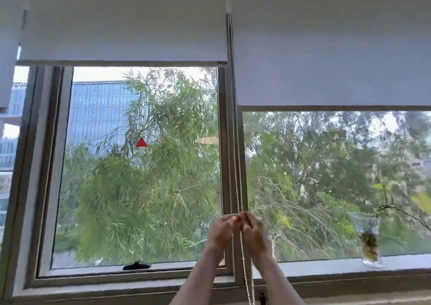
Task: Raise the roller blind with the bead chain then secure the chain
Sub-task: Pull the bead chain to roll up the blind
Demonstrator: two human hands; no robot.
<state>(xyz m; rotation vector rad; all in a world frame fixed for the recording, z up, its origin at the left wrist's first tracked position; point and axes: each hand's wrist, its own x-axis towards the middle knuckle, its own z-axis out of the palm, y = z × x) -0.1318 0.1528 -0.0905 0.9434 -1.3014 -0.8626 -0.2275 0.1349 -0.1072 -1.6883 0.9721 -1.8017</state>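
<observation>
Running between both hands, the bead chain (238,183) seems pinched by left hand (221,231) and right hand (254,232).

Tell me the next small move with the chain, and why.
Probably pull one strand of the bead chain downward again. Both hands, left and right, pinch it at the mullion, and the right blind's bottom bar hangs lower than the left blind's, so it likely needs more raising before securing.

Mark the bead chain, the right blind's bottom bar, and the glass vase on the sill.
bead chain (236,165), head view, on the strands above the hands
right blind's bottom bar (333,108), head view, mid-length of the bar
glass vase (369,237), head view, on its glass wall
</observation>
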